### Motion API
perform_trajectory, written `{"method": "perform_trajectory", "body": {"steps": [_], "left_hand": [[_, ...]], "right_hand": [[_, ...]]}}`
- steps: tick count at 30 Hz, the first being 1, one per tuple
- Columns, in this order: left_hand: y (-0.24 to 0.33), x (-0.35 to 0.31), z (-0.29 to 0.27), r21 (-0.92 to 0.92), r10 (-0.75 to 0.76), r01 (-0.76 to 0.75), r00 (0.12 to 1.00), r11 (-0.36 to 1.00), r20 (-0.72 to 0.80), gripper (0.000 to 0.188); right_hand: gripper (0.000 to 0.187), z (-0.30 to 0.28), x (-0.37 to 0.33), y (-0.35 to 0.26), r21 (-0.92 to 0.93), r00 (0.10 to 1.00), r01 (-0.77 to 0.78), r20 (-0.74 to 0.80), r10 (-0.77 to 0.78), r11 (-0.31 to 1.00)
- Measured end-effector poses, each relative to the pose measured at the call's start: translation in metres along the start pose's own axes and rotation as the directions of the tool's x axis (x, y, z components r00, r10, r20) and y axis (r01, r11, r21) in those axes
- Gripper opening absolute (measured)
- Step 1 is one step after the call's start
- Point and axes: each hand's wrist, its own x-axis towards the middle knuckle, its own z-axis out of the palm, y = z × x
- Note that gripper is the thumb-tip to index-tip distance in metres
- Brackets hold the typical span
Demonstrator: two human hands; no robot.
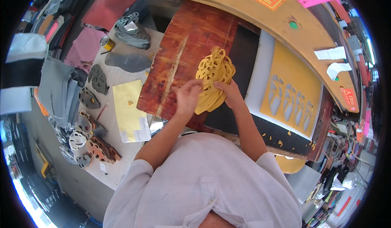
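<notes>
Here the yellow stack of cut-out pieces is lying over the right-hand part of the red-brown board, or being held just above it; whether its underside is touching, I cannot tell. Its long axis is running mostly away from the person, the near end swinging a little left. Both hands are sitting close: the left hand is meeting the stack's left edge, so the pieces are lying to the right of those fingers, one finger sticking out sideways, and whether they are pinching I cannot tell. The right hand is gripping the opposite edge, thumb over the top. Neither is clearly nearer!

And the textures: the pieces are looking thin and flexible, all loops and rounded openings, fanning unevenly. The board is showing glossy, streaky patches. Right of it a matte black surface is stretching out, and beyond that a yellow sheet is showing rows of lacy holes. Left of the board, a smooth grey sole-shaped piece is lying flat.
</notes>
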Motion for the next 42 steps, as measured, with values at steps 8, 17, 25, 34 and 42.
{"method": "perform_trajectory", "body": {"steps": [8, 17, 25, 34, 42], "left_hand": [[0.033, 0.03, -0.019, 0.032, -0.22, 0.219, 0.973, 0.975, 0.062, 0.06], [0.082, 0.005, 0.031, 0.214, 0.189, -0.208, 0.976, 0.954, 0.105, 0.078], [0.016, 0.018, 0.02, -0.06, 0.303, -0.299, 0.908, 0.952, 0.289, 0.091], [0.014, 0.061, 0.049, 0.321, -0.042, 0.034, 0.999, 0.947, 0.017, 0.069], [0.003, 0.039, 0.02, 0.484, -0.046, 0.105, 0.99, 0.869, -0.133, 0.057]], "right_hand": [[0.06, -0.002, -0.009, -0.004, 0.195, 0.992, -0.105, 0.082, 0.091, 0.975], [0.078, 0.022, -0.057, -0.074, -0.252, 0.933, 0.306, 0.269, -0.238, 0.918], [0.095, 0.011, -0.051, -0.04, -0.666, 0.89, 0.447, 0.265, -0.371, 0.597], [0.072, 0.043, -0.029, -0.076, -0.683, 0.943, 0.176, -0.088, -0.319, 0.709], [0.06, 0.031, -0.024, -0.067, -0.595, 0.97, -0.235, -0.096, 0.221, 0.769]]}}
